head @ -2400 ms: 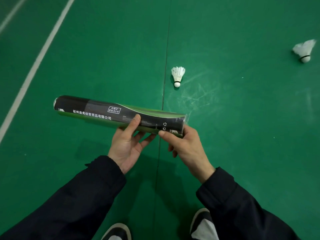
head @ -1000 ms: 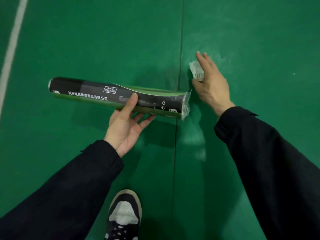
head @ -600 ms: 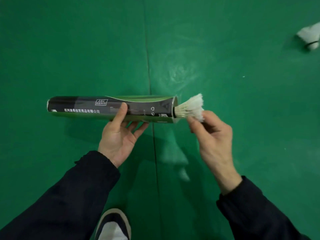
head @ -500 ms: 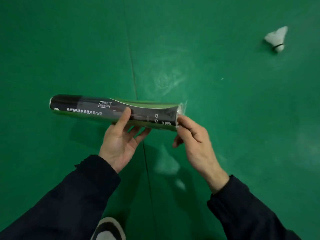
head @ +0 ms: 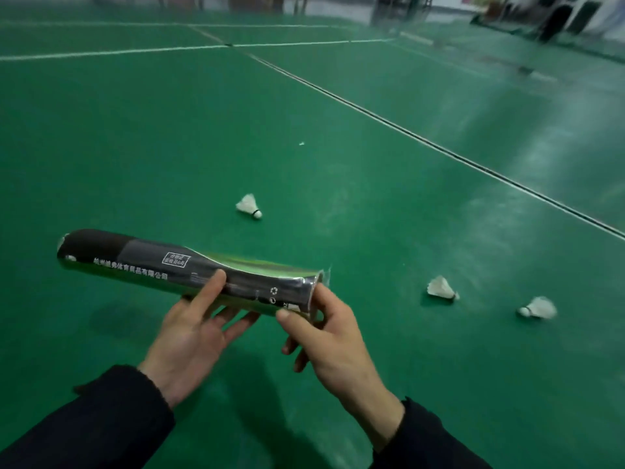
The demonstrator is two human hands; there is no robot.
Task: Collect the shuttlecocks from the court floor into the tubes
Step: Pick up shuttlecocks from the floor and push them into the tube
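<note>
Tube [head: 189,270] in both hands, contents hidden, far court blurred

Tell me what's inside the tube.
Nothing shows: the tube wall is opaque and the right hand covers its open end. Three shuttlecocks lie on the floor.

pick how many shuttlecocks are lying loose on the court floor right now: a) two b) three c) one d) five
b: three lie on the green floor, one shuttlecock just beyond the tube and two more off to the right.
</note>
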